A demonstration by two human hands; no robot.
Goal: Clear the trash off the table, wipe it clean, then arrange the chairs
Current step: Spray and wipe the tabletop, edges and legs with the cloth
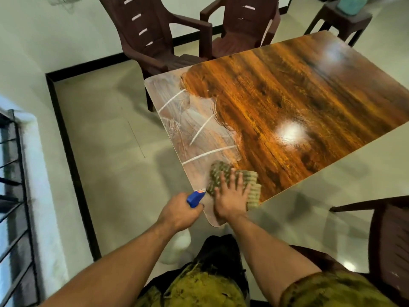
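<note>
In the head view, a folded cloth (236, 182), woven in a dull green-and-beige check, is pressed flat against the near corner of the desk (287, 96) by the right hand (231, 199), whose fingers are spread wide over it with the palm down; nothing is clasped, the cloth is merely held under the open hand. The cloth's far edge is blurred, so its exact outline cannot be told. Just beside it, off the desk's edge, the left hand (180, 212) is closed around a spray bottle, of which only the blue trigger head (195, 197) with a small orange-and-white nozzle tip is seen above the fist, the nozzle pointed toward the cloth. The desk top is a glossy wood-grain laminate; its left side is covered by a whitish, streaky film with several thin pale lines across it, while the rest is seen shining orange-brown with two bright light reflections. Two dark brown plastic chairs (155, 41) are stood at the far side of the desk, and part of a third chair (389, 240) is seen at the right. A brown stool (340, 21) with a teal object on it is placed further back. The floor (110, 162) is pale tile, edged by a black skirting, and a barred window (15, 185) is seen at the left.
</note>
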